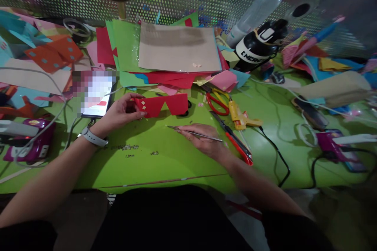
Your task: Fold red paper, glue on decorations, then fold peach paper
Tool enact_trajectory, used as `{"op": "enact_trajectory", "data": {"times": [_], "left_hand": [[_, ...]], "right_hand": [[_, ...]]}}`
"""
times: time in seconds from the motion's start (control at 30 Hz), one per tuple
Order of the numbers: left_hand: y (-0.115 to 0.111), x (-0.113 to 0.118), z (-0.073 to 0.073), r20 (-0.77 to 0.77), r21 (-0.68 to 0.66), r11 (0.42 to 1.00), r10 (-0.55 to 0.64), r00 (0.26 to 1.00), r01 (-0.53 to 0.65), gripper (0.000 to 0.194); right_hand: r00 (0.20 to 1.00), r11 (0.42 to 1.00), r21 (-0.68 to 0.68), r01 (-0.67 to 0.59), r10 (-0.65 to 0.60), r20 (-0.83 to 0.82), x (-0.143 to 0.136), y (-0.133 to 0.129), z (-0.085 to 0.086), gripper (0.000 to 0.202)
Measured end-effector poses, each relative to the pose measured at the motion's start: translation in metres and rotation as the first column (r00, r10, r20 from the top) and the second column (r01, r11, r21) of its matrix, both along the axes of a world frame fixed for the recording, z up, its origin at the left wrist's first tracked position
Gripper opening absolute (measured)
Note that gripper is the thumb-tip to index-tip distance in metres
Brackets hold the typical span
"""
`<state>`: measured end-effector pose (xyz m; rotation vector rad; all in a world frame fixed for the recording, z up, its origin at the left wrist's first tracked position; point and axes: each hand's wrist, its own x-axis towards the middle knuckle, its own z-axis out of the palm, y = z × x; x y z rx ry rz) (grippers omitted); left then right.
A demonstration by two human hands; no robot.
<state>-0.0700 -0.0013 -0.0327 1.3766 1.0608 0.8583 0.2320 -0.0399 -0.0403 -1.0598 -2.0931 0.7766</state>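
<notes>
My left hand (122, 113) pinches the left end of a red paper piece (176, 104). Two small pale diamonds show on that end, and a V-shaped notch is cut into the middle of the paper. To the right, my right hand (203, 139) holds a thin metal tool (203, 135) like a pen or tweezers, its tip pointing left, below the red paper and apart from it. Small dark bits (126, 147) lie scattered on the green table (176, 164) between my forearms. Black scissor handles (188, 109) show partly behind the paper's right end.
Right of my right hand lie red-handled scissors (238, 147), pliers (217, 104) and a yellow glue gun (240, 117) with its cable. A lit phone (98, 94) sits at the left. Paper stacks (179, 47), a black bottle (256, 49) and a purple power strip (32, 141) surround the work area.
</notes>
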Motion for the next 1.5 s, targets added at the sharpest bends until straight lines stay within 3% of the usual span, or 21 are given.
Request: {"op": "enact_trajectory", "data": {"times": [0.1, 0.23, 0.43, 0.6, 0.73, 0.87, 1.07, 1.23, 1.37, 1.5], "left_hand": [[0.000, 0.001, 0.001, 0.011, -0.015, 1.000, -0.001, 1.000, 0.001, 0.053], [0.000, 0.000, 0.000, 0.018, -0.005, 1.000, -0.009, 1.000, 0.009, 0.055], [-0.001, -0.001, -0.001, 0.007, -0.005, 1.000, -0.003, 1.000, 0.003, 0.053], [0.001, -0.003, -0.001, -0.017, -0.016, 1.000, 0.002, 1.000, -0.002, 0.052], [0.003, -0.004, 0.000, -0.039, -0.027, 1.000, 0.010, 0.999, -0.011, 0.054], [0.004, -0.004, 0.003, -0.028, -0.079, 0.996, 0.032, 0.999, -0.034, 0.055], [0.007, -0.005, 0.005, -0.012, -0.148, 0.989, 0.019, 1.000, -0.020, 0.054], [0.007, -0.003, 0.008, -0.082, -0.148, 0.985, 0.073, 0.994, -0.085, 0.061], [0.007, -0.003, 0.007, -0.103, -0.145, 0.986, 0.066, 0.992, -0.081, 0.063], [0.007, -0.005, 0.006, -0.121, -0.129, 0.990, 0.048, 0.991, -0.064, 0.063]], "right_hand": [[0.986, 0.981, -0.178, 0.077, -0.101, -0.132, -0.002, -0.001, 0.000, 0.014], [0.920, 0.905, -0.416, 0.091, -0.236, -0.313, -0.003, 0.000, -0.005, 0.023], [0.877, 0.842, -0.536, 0.058, -0.299, -0.376, -0.004, 0.005, -0.009, 0.025], [0.916, 0.888, -0.446, 0.115, -0.269, -0.298, -0.006, 0.004, -0.004, 0.024], [0.918, 0.921, -0.314, 0.229, -0.312, -0.246, 0.011, 0.008, 0.018, 0.023], [0.868, 0.890, -0.257, 0.377, -0.436, -0.238, 0.048, 0.015, 0.033, 0.025], [0.805, 0.805, -0.087, 0.587, -0.592, -0.037, 0.085, 0.014, 0.017, 0.020], [0.811, 0.808, -0.102, 0.580, -0.585, -0.027, 0.085, 0.018, 0.013, 0.020], [0.839, 0.837, -0.171, 0.519, -0.538, -0.086, 0.080, 0.040, 0.011, 0.021], [0.859, 0.854, -0.134, 0.502, -0.510, -0.034, 0.074, 0.062, 0.004, 0.018]]}}
